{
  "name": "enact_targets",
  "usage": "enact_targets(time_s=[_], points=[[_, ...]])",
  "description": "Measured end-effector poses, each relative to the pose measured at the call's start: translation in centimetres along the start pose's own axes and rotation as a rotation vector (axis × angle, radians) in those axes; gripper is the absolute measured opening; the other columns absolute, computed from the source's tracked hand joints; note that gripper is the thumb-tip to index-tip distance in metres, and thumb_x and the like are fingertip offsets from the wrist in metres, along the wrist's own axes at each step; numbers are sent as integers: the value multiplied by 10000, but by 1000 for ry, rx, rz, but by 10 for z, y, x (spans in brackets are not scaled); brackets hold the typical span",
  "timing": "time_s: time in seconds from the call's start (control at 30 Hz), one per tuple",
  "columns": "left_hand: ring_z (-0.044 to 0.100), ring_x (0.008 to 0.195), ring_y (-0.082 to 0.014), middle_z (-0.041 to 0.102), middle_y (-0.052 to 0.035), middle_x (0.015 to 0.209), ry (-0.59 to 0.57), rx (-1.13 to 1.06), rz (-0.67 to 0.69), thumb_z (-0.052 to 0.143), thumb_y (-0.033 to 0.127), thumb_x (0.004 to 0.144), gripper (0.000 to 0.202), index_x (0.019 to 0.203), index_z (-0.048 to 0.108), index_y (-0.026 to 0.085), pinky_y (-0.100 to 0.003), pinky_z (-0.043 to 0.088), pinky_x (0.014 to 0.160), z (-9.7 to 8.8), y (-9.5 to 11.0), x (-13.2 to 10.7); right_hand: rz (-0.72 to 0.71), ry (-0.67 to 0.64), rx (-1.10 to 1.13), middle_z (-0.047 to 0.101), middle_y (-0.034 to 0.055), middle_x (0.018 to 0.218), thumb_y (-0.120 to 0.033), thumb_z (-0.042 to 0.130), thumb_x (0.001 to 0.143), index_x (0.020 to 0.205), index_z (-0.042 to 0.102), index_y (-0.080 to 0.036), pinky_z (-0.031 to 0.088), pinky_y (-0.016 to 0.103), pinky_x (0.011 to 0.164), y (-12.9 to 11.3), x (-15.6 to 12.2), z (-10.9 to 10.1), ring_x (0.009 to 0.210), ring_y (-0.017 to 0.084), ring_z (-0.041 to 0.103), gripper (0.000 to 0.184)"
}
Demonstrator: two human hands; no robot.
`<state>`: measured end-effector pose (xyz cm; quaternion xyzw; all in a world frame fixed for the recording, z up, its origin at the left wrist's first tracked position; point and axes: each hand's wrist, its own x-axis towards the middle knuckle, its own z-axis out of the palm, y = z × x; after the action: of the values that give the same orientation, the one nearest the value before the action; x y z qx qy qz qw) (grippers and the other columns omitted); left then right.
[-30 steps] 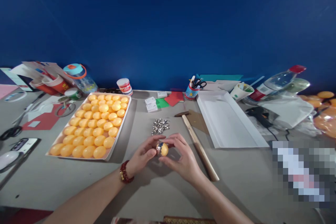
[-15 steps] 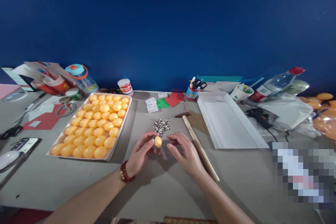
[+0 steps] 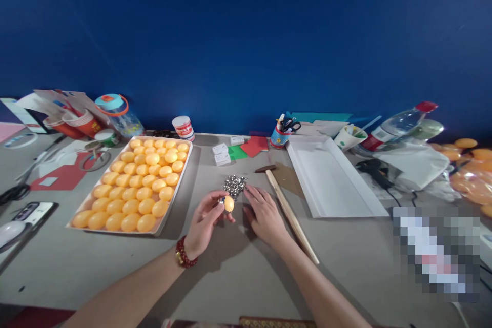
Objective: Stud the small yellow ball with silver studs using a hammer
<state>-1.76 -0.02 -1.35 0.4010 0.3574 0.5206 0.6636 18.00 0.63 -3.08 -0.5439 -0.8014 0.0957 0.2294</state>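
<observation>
My left hand (image 3: 207,215), with a dark red beaded bracelet at the wrist, pinches an orange ping-pong ball (image 3: 229,204) above the table. Something small and shiny shows on the ball's left side, partly behind the fingers. Beyond it lies a heap of small silvery metal pieces (image 3: 234,185). My right hand (image 3: 265,215) is palm down at the heap's right edge, fingers stretched out; its fingertips reach the nearest pieces. Nothing shows in that hand. To the left, a white tray (image 3: 163,220) holds rows of orange ping-pong balls (image 3: 130,205).
A wooden-handled hammer (image 3: 292,215) lies right of my right hand. A white tray (image 3: 334,179) stands beyond it, with a cup (image 3: 349,136) and a plastic bottle (image 3: 400,125) behind. Small white boxes (image 3: 222,155), red paper (image 3: 255,145) and a pen holder (image 3: 280,137) line the back.
My right hand has moved forward and down to the edge of the metal heap, its fingers straighter. My left hand keeps the ball and has shifted slightly left.
</observation>
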Motion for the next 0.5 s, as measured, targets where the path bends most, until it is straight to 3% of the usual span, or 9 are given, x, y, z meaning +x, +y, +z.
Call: enact_targets(time_s=[0.13,0.27,0.5], points=[[653,687,-138,651,-43,984,-6,-9,-9,640,319,883,263,1116,626,197,-326,586,701,-1,-1,0,-5,22,58,596,141,1361,-128,488,893,1310,587,-131,431,508,1062,2,1,0,1234,315,515,428],[654,708,-142,640,-47,980,-19,-35,-19,647,322,879,279,1129,635,197,-336,591,720,-1,-2,1,23,102,254,655,124,1270,-74,467,862,1242,622,-164,463,480,1025,1,2,-6,1178,286,576,420],[631,764,-136,643,-49,1004,-110,-21,8,726,257,818,380,1185,633,222,-286,577,743,-1,-1,1,251,193,654,738,67,946,-257,594,895,932,700,-204,546,334,787,-8,1,-23,861,216,689,125]])
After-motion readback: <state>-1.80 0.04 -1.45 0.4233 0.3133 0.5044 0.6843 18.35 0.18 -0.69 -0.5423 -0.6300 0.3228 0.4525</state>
